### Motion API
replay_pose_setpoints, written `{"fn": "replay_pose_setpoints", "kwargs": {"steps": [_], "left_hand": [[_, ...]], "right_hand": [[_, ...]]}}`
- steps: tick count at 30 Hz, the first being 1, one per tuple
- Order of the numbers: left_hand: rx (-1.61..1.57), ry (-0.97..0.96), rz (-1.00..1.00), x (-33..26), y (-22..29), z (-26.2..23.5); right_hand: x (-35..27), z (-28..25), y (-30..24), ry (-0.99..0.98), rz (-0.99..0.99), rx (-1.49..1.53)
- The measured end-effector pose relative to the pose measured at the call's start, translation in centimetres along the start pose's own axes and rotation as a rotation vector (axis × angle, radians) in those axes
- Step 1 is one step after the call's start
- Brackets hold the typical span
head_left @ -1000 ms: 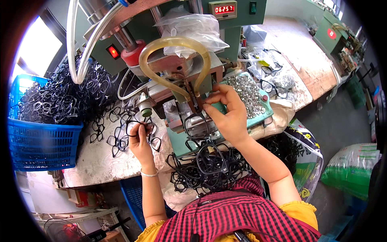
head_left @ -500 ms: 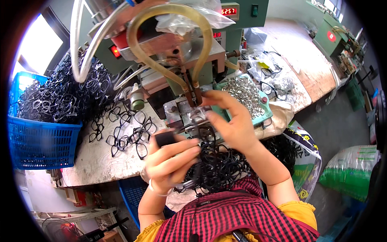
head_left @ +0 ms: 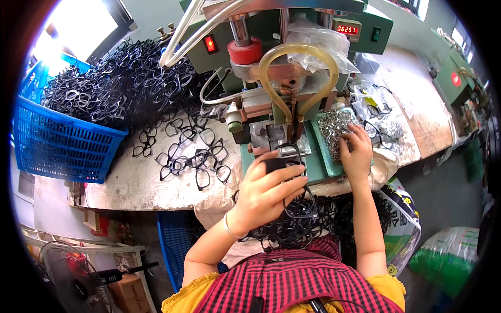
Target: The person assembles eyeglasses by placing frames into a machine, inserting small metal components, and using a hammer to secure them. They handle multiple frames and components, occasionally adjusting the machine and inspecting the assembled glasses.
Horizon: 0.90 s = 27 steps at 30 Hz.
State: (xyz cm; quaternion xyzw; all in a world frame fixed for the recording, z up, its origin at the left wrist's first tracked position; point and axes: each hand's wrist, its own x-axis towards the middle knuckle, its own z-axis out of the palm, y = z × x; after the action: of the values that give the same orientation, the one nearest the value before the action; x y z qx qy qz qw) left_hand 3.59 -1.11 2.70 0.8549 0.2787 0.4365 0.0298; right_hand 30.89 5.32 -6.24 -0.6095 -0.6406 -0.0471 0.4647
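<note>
My left hand (head_left: 267, 190) is closed on a black eyeglass frame (head_left: 312, 208) in front of the press; a black sleeve (head_left: 275, 165) covers one finger. Part of the frame is hidden behind my fingers. Just above, the two brown jaws (head_left: 294, 129) of the press hang over a metal fixture (head_left: 267, 136). To the right, my right hand (head_left: 358, 156) reaches into a green tray (head_left: 324, 156) of small shiny metal parts (head_left: 334, 129). Its fingers are bent and apart, the tips touching the parts; I make out nothing between them.
Several loose eyeglass frames (head_left: 195, 156) lie on the table at left, beside a blue basket (head_left: 65, 151) heaped with more. Another pile of frames (head_left: 292, 232) rests on my lap. The press's pale hose (head_left: 264, 65) loops overhead. A fan (head_left: 78, 284) stands at lower left.
My right hand has moved from the fixture to the parts tray on the right. My left hand has come up closer to the fixture with the eyeglass frame. The view has shifted.
</note>
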Motion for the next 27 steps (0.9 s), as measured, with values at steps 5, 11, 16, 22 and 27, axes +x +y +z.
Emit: {"fn": "replay_pose_setpoints", "kwargs": {"steps": [5,11,16,22,27], "left_hand": [[0.376,0.352,-0.185,-6.2,0.0,-3.2],[0.584,0.288,-0.963,-9.3,-4.8,-9.3],[0.788,-0.073,-0.77,-13.7,-10.2,-5.4],[0.527,0.01,-0.623,-16.5,-17.6,-8.5],[-0.299,0.622,-0.709,-11.3,-17.2,-12.6]], "right_hand": [[-1.6,-2.0,0.6,0.072,0.511,0.611],[-0.1,1.5,0.3,0.168,0.568,0.838],[1.8,2.3,-3.3,0.117,0.419,0.756],[-1.0,-0.7,-0.9,0.1,0.247,0.327],[-4.0,-4.3,0.5,0.188,0.196,0.11]]}}
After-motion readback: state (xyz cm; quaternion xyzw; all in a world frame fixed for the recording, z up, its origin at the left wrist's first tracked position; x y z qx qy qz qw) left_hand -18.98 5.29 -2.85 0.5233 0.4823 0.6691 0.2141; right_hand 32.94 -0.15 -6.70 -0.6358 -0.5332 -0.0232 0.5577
